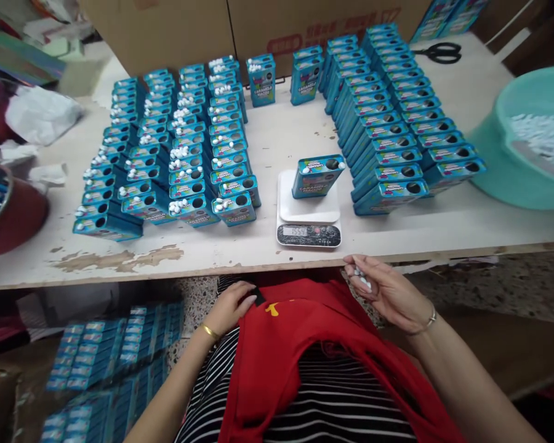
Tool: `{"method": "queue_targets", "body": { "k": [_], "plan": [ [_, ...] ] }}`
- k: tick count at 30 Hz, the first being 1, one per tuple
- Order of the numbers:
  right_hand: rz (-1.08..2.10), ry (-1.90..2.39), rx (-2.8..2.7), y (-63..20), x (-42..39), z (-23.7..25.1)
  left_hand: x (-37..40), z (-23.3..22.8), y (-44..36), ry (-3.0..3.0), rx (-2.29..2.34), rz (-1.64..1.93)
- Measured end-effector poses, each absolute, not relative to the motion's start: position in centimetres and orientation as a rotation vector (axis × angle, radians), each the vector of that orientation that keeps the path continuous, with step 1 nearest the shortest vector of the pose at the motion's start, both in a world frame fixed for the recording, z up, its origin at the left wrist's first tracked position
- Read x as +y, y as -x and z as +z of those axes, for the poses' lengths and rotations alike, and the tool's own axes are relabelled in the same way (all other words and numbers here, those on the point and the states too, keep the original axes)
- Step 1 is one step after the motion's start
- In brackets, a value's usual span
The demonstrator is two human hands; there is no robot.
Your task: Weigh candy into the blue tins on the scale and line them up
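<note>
My right hand is just off the table's front edge, fingers curled around several small white candies. On the red apron at my lap rests my left hand, with thumb and fingers slightly apart and nothing visible in it. A blue candy tin stands on the white kitchen scale, whose display is lit. One white candy lies by the round opening in the tin's top and another sits at the opposite corner.
Rows of blue tins topped with white candies fill the left; open tins stand in rows at right. A turquoise tub of candies, black scissors, a cardboard box and a red bucket surround them.
</note>
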State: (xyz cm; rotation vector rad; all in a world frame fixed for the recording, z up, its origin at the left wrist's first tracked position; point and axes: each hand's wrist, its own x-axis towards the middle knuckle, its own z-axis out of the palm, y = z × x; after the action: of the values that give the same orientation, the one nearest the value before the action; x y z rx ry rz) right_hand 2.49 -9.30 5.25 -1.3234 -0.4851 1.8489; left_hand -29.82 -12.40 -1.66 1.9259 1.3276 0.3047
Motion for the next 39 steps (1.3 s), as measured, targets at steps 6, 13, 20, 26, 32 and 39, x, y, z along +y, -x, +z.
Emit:
{"method": "queue_targets", "body": {
  "k": [6,13,20,26,32,39],
  "plan": [
    [1.762,1.319,-0.394,-3.3,-10.1,5.3,-12.3,-1.3,29.4,-1.942,1.244,0.169],
    [1.705,1.192,-0.288,-3.6,-10.6,4.4,-11.9,1.2,29.0,-1.939,1.242,0.071],
    [1.729,1.057,-0.207,-2.7,-10.3,3.9,-9.8,4.8,27.5,-2.086,1.235,0.157],
    [1.664,1.054,-0.119,-2.7,-9.8,2.9,-7.9,6.3,25.3,-2.221,1.151,0.182],
    [1.624,1.139,-0.161,-3.0,-8.0,2.8,-5.4,7.7,23.6,-2.258,1.065,0.108],
    [1.589,1.201,-0.238,-2.6,-5.9,2.3,-1.3,9.3,23.6,-2.394,1.126,0.461]
  ]
}}
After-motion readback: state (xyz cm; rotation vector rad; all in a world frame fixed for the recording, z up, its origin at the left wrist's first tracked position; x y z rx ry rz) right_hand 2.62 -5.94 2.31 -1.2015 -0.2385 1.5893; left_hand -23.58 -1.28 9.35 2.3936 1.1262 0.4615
